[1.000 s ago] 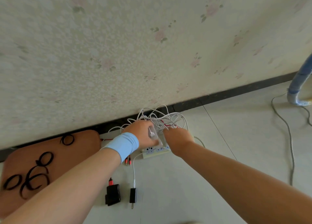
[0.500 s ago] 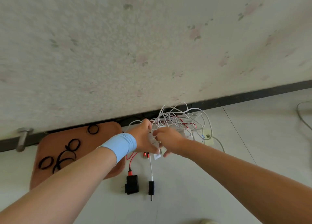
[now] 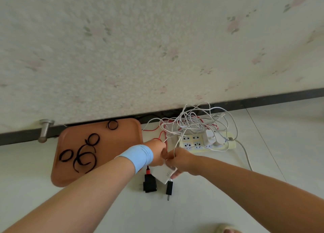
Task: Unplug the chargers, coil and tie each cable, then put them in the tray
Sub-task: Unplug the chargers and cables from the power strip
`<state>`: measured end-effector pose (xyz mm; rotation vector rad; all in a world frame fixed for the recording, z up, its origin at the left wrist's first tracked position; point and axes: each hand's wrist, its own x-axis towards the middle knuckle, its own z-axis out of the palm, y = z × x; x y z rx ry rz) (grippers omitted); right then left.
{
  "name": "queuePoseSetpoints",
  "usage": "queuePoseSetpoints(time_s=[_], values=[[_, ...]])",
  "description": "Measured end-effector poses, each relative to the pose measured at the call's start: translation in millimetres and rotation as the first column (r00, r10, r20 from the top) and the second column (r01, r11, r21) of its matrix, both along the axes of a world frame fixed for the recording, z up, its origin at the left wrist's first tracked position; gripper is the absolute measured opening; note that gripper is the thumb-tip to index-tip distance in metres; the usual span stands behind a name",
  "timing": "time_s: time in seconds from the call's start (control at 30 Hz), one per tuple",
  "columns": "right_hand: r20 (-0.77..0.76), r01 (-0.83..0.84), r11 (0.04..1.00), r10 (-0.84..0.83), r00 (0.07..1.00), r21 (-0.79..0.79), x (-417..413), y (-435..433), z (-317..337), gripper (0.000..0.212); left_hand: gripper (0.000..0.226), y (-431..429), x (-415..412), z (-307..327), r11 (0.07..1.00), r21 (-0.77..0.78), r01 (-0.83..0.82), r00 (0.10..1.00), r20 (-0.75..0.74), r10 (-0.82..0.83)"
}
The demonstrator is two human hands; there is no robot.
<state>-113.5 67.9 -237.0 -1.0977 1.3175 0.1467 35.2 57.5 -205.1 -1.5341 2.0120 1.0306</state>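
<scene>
A white power strip (image 3: 192,142) lies on the floor by the wall, with two white chargers (image 3: 213,138) plugged in at its right end. A tangle of white and red cables (image 3: 191,123) sits on and behind it. My right hand (image 3: 180,160) holds a white charger (image 3: 164,175) pulled off the strip, its cable running up into the tangle. My left hand (image 3: 156,153), with a blue wristband, pinches the cables just beside it. Two black chargers (image 3: 149,182) (image 3: 169,188) lie unplugged on the floor below my hands.
A brown tray (image 3: 122,136) lies left of the strip and holds several black cable ties (image 3: 84,155). A metal door stop (image 3: 44,130) sticks out at the baseboard. The strip's grey lead (image 3: 245,153) runs off to the right. A sandal toe (image 3: 226,229) shows at the bottom edge.
The white charger came out of the strip and moved toward me in my right hand. Both hands drew back from the strip, and the view shifted right so the tray shows more fully.
</scene>
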Motion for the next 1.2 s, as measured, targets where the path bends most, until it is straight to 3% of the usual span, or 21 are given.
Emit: queuePoseSetpoints(time_s=[0.07, 0.17, 0.27, 0.37, 0.47, 0.53, 0.63, 0.7, 0.77, 0.93, 1.03, 1.1, 1.2], values=[[-0.049, -0.101, 0.994, 0.1, 0.994, -0.031, 6.1, 0.8, -4.3, 0.01, 0.032, 3.5, -6.3, -1.1, 0.998, -0.008, 0.056, 0.998, 0.043, -0.056], [-0.135, -0.261, 0.964, 0.252, 0.958, -0.055, 16.7, 4.5, -7.4, 0.019, 0.047, 13.9, -9.3, -3.3, 0.984, 0.024, 0.178, 0.978, 0.107, -0.179], [-0.198, -0.327, 0.939, 0.303, 0.932, -0.104, 23.8, 9.8, -12.0, 0.023, 0.048, 21.3, -4.6, -15.5, 0.955, -0.003, 0.298, 0.943, 0.159, -0.294], [-0.27, -0.317, 0.942, 0.277, 0.922, -0.113, 22.1, 3.8, -12.7, 0.018, 0.028, 19.6, -3.3, -16.0, 0.972, -0.09, 0.218, 0.965, 0.171, -0.201], [-0.407, -0.467, 0.878, 0.392, 0.825, -0.103, 4.1, -9.2, -0.6, 0.033, 0.023, 10.8, -8.3, -9.4, 0.972, -0.2, 0.126, 0.988, 0.117, -0.104], [-0.456, -0.45, 0.866, 0.318, 0.831, -0.217, -12.5, -16.8, 13.1, 0.03, 0.024, 3.5, -14.2, -6.2, 0.955, -0.292, 0.057, 0.998, 0.017, -0.055], [-0.492, -0.369, 0.768, 0.082, 0.867, -0.523, -37.7, -24.4, 34.9, 0.026, 0.021, -7.1, -31.0, 1.0, 0.911, -0.412, -0.026, 0.99, -0.139, -0.035], [-0.431, -0.271, 0.681, -0.072, 0.9, -0.68, -57.1, -29.8, 43.1, 0.025, 0.022, -12.7, -46.4, 3.3, 0.896, -0.442, -0.046, 0.978, -0.204, -0.051], [-0.364, -0.216, 0.623, -0.12, 0.923, -0.752, -77.0, -36.0, 45.5, 0.024, 0.026, -17.6, -62.5, 3.6, 0.889, -0.455, -0.049, 0.97, -0.235, -0.067], [-0.259, -0.166, 0.529, -0.107, 0.96, -0.832, -115.5, -39.4, 40.6, 0.029, 0.032, -34.9, -106.2, -3.0, 0.872, -0.49, -0.016, 0.972, -0.212, -0.101], [-0.27, -0.156, 0.52, -0.15, 0.951, -0.84, -134.2, -43.0, 32.1, 0.025, 0.034, -37.9, -124.5, -11.5, 0.869, -0.491, -0.056, 0.984, -0.173, -0.035], [-0.36, -0.224, 0.574, -0.133, 0.923, -0.787, -144.3, -48.2, 28.7, 0.029, 0.042, -38.7, -131.6, -16.4, 0.879, -0.466, -0.103, 0.981, -0.195, 0.012], [-0.545, -0.437, 0.643, 0.037, 0.838, -0.629, -158.9, -53.7, 27.4, 0.053, 0.045, -39.2, -137.4, -21.5, 0.866, -0.496, -0.066, 0.984, -0.179, -0.027]])
